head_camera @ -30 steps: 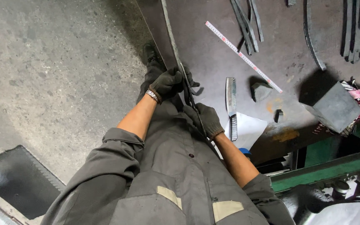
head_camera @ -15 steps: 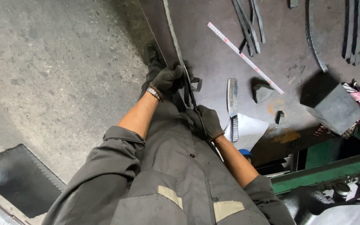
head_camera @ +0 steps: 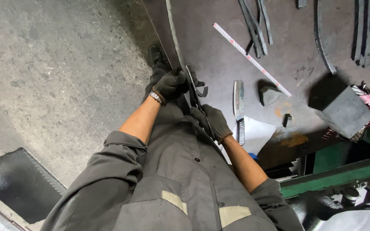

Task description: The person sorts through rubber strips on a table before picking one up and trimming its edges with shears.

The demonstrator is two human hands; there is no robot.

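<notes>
— Where are we, starting from the left?

— Our left hand, gloved in black, is curled tight around the upper end of a thin dark metal strip, just at the edge of the steel workbench. The fingers are pressed together round it, so it reads as a firm hold and not a resting touch.

— And moving right along the strip?

— It runs down and to the right from that fist straight into our right hand, which is also gloved and clenched on the lower end. So the strip lies between the two grips, spanning from one to the other, held edge-up and close against our body.

— Which step would we say this is?

— We judge we are bracing or flexing the strip against the bench edge, with both ends already secured. Whether it is bent yet, we cannot tell; it is too narrow and dark.

— What does the next move ask of us?

— Steady, even pressure from both fists, we think, keeping the strip from twisting or slipping through the gloves.

— Anything near the grip on the right?

— Beside our right hand lie a flat metal file and a white sheet of paper; farther right, a folding rule.
</notes>
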